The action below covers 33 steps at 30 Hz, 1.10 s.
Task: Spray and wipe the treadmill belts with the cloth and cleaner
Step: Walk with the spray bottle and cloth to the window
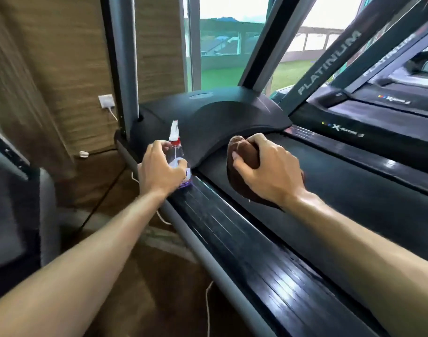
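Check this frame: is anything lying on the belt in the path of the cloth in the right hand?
Nothing visible. The right hand grips the brown cloth on the treadmill belt, whose visible surface is bare. The spray bottle, held by the left hand, stands off the belt on the side rail.

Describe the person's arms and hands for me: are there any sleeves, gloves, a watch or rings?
Both forearms are bare as far as the frame shows, with no sleeve in view. The left hand and right hand wear no gloves. No watch, wristband or ring shows on either.
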Each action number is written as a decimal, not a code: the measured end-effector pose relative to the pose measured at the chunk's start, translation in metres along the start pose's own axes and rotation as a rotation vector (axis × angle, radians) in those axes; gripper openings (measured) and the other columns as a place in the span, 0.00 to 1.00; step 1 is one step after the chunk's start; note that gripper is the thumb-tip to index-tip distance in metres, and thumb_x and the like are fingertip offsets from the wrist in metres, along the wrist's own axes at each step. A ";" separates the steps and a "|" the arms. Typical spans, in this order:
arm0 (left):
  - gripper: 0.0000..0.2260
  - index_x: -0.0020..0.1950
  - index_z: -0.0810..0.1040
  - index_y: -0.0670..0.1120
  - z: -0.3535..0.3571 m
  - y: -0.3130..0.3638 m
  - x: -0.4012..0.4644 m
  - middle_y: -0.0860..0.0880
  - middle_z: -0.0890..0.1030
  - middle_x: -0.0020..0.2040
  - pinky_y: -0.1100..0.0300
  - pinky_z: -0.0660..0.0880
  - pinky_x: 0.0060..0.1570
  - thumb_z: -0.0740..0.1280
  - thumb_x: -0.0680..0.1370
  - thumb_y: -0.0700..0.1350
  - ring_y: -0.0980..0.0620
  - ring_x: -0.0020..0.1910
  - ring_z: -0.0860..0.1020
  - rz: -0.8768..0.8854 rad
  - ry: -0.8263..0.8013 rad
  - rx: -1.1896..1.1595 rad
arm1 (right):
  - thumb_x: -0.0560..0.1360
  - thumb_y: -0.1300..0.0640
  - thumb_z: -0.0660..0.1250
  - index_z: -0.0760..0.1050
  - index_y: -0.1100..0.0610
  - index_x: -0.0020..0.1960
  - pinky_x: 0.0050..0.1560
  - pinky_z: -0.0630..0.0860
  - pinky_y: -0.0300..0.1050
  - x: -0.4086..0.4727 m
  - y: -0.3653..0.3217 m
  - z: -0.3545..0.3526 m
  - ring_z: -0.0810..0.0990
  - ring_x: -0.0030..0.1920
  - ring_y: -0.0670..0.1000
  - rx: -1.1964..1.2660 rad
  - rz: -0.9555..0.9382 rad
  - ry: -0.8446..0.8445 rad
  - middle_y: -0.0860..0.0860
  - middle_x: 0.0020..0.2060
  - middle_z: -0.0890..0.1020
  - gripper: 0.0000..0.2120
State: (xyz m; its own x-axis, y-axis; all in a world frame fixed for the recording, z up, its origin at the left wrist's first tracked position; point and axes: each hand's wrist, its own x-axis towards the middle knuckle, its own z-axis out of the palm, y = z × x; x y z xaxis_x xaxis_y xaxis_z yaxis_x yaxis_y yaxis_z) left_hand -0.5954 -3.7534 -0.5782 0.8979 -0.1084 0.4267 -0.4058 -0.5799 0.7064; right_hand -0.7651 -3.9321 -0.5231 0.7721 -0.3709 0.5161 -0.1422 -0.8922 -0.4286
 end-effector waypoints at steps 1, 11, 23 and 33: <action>0.21 0.62 0.74 0.51 0.012 -0.011 0.012 0.52 0.78 0.59 0.46 0.72 0.63 0.74 0.71 0.51 0.48 0.59 0.78 -0.020 0.006 -0.001 | 0.78 0.38 0.66 0.74 0.48 0.56 0.46 0.68 0.48 0.009 0.004 0.015 0.81 0.50 0.55 0.003 -0.005 -0.007 0.44 0.49 0.82 0.15; 0.39 0.81 0.56 0.47 0.106 -0.062 0.096 0.49 0.72 0.75 0.45 0.62 0.75 0.74 0.77 0.53 0.46 0.75 0.69 -0.272 -0.006 -0.126 | 0.77 0.38 0.66 0.75 0.48 0.57 0.49 0.70 0.49 0.042 0.041 0.098 0.79 0.50 0.54 0.067 -0.005 0.031 0.43 0.44 0.77 0.16; 0.15 0.56 0.80 0.44 0.114 -0.045 0.079 0.41 0.82 0.55 0.52 0.73 0.54 0.68 0.77 0.54 0.39 0.56 0.79 -0.153 0.041 -0.086 | 0.77 0.39 0.66 0.76 0.48 0.57 0.51 0.72 0.50 0.021 0.044 0.087 0.80 0.52 0.55 0.044 0.016 0.022 0.44 0.46 0.80 0.15; 0.13 0.64 0.80 0.46 0.050 0.049 0.000 0.43 0.75 0.55 0.77 0.64 0.47 0.70 0.79 0.42 0.52 0.52 0.74 0.134 -0.118 -0.337 | 0.78 0.38 0.66 0.76 0.49 0.58 0.47 0.68 0.47 -0.011 0.026 -0.052 0.81 0.51 0.55 -0.106 -0.031 0.104 0.46 0.47 0.81 0.17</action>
State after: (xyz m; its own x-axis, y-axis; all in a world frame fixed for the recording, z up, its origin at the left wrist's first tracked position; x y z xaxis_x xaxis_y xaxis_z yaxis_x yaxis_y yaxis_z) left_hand -0.6066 -3.8222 -0.5717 0.8387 -0.2688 0.4736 -0.5364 -0.2581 0.8035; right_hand -0.8095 -3.9646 -0.5015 0.7095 -0.3621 0.6045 -0.1878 -0.9240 -0.3331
